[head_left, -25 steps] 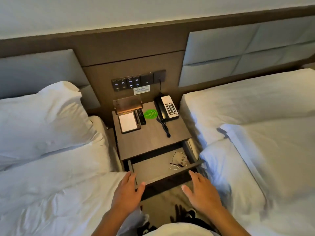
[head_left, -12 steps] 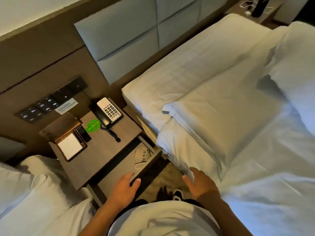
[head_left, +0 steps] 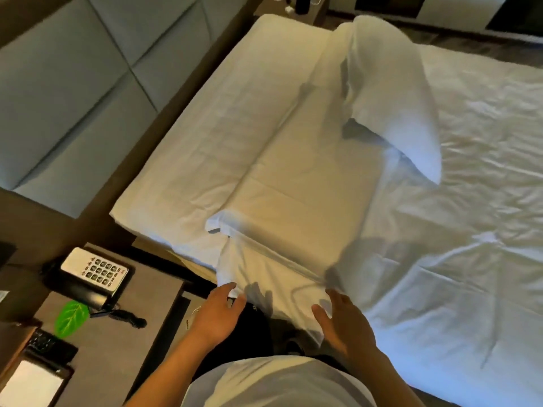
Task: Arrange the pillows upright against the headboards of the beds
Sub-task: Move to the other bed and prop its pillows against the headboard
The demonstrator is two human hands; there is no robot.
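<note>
Two open hands (head_left: 279, 315) at pillow (head_left: 296, 218) edge

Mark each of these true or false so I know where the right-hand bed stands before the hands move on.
1. The flat pillow stands upright against the headboard. False: it lies flat on the bed.
2. Both hands are open at the near end of the flat pillow. True: left hand, right hand.
3. The puffed pillow lies beyond the flat one. True.
4. The telephone lies on the bed. False: it sits on the nightstand.
5. A green leaf-shaped card lies beside the telephone. True.
</note>
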